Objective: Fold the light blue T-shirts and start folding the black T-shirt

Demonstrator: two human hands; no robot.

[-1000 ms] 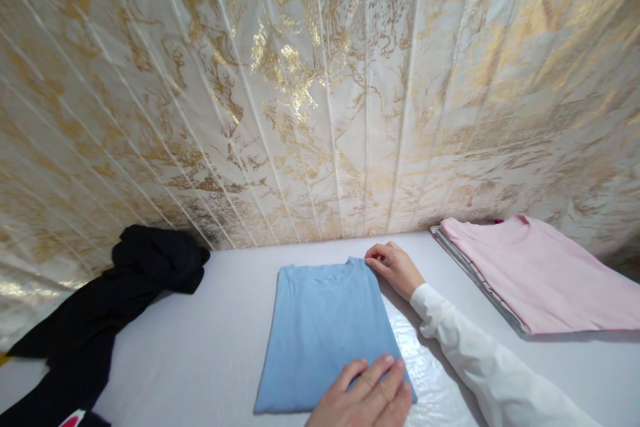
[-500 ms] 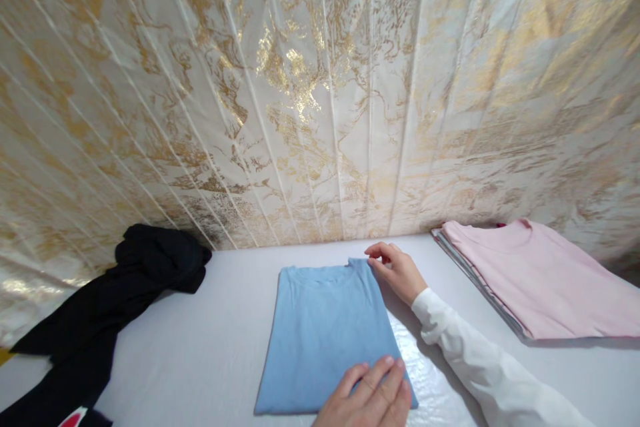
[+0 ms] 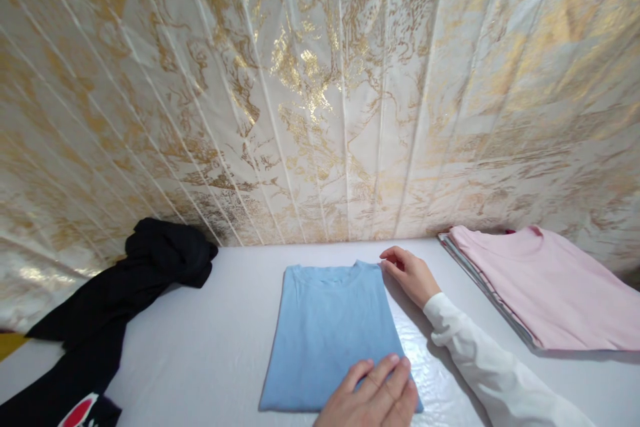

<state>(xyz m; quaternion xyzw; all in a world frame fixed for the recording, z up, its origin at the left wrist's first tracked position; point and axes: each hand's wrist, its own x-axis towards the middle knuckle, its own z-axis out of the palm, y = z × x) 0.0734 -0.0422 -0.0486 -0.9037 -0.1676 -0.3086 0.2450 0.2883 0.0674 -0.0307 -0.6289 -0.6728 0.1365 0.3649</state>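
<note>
A folded light blue shirt (image 3: 330,327) lies flat on the white surface (image 3: 210,353), collar towards the wall. My left hand (image 3: 373,397) rests flat on its near right corner, fingers stretched out and close together. My right hand (image 3: 410,273), in a white sleeve, is at the far right corner by the collar, with curled fingers pinching the shirt's edge. A shiny plastic sheet (image 3: 433,373) lies under the shirt's right side.
A stack of folded clothes with a pink shirt (image 3: 550,293) on top sits at the right. A crumpled black garment (image 3: 120,293) lies at the left. A white and gold curtain (image 3: 320,93) hangs close behind the surface.
The view has shifted a little; both hands keep their places on the blue shirt, and the shirt lies as before.
</note>
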